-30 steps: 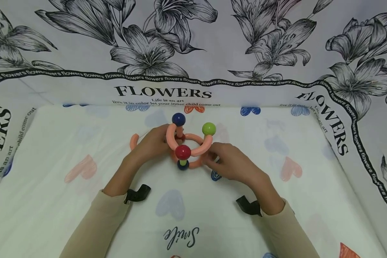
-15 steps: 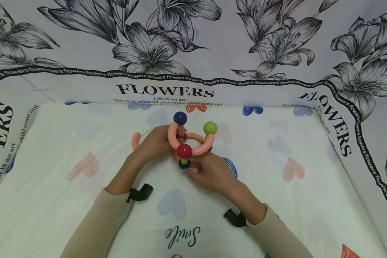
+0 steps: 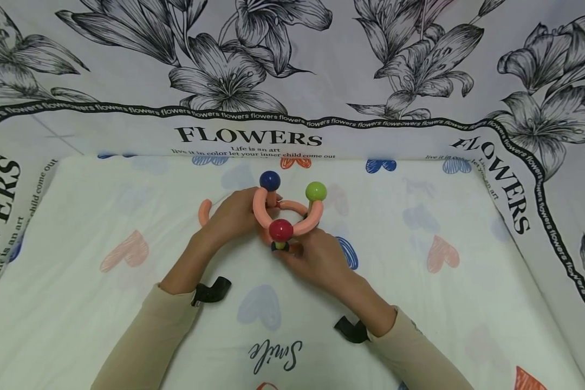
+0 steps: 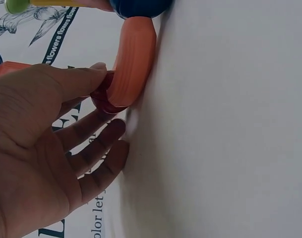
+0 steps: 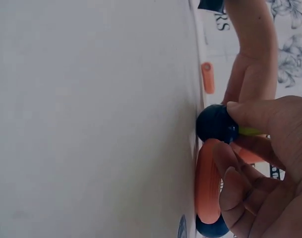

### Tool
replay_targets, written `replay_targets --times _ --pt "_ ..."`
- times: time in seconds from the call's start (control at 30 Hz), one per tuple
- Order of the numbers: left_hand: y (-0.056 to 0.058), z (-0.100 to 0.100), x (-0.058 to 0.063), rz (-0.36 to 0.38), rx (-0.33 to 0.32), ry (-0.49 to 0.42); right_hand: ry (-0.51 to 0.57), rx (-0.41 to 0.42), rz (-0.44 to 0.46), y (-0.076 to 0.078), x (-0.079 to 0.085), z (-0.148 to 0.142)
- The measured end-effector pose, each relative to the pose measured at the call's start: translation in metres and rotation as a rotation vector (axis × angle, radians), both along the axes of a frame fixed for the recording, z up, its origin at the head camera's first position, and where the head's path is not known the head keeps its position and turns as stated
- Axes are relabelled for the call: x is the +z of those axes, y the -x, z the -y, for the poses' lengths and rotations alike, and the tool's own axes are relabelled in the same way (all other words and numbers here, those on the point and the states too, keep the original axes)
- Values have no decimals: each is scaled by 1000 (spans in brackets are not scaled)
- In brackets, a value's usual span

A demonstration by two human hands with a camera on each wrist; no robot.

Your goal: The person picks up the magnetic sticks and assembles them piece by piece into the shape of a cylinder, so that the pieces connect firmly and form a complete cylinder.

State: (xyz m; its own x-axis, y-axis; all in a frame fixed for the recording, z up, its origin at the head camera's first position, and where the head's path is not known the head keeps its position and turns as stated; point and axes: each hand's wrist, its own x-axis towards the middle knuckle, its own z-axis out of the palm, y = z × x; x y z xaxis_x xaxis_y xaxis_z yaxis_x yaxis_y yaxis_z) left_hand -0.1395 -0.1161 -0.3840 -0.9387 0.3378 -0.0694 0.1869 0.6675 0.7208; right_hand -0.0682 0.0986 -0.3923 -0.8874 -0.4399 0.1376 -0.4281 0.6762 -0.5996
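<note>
A toy frame of curved orange rods and coloured balls stands on the cloth. Its upper tier carries a blue ball, a green ball and a red ball. On the far left of the frame is my left hand, whose thumb and finger pinch a dark red ball low down at the end of a curved rod. My right hand pinches a lower dark blue ball at the near side, its curled fingers beside an orange rod. Both hands partly hide the base.
A loose curved orange rod lies left of my left hand. The white cloth is printed with hearts. Behind it rises a white flower-printed fabric with a black lettered band.
My right hand has moved left and nearer, from the frame's right side to the lower blue ball at the front. The left hand keeps its hold. The frame stays nearly in place.
</note>
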Motion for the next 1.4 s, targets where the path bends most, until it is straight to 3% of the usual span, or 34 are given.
replay_targets --times 0.17,0.4,0.63,0.83,1.4 --pt "-3 3 5 -27 16 76 -3 6 26 2 4 -2" --pt "-6 2 14 -9 42 186 -7 24 9 5 5 -7" --pt "-6 7 19 35 -39 166 -17 8 34 8 9 -12" --pt "-8 13 23 8 -89 209 -60 -30 69 13 13 -21" --pt "-11 16 29 19 -135 206 -94 -61 85 25 18 -39"
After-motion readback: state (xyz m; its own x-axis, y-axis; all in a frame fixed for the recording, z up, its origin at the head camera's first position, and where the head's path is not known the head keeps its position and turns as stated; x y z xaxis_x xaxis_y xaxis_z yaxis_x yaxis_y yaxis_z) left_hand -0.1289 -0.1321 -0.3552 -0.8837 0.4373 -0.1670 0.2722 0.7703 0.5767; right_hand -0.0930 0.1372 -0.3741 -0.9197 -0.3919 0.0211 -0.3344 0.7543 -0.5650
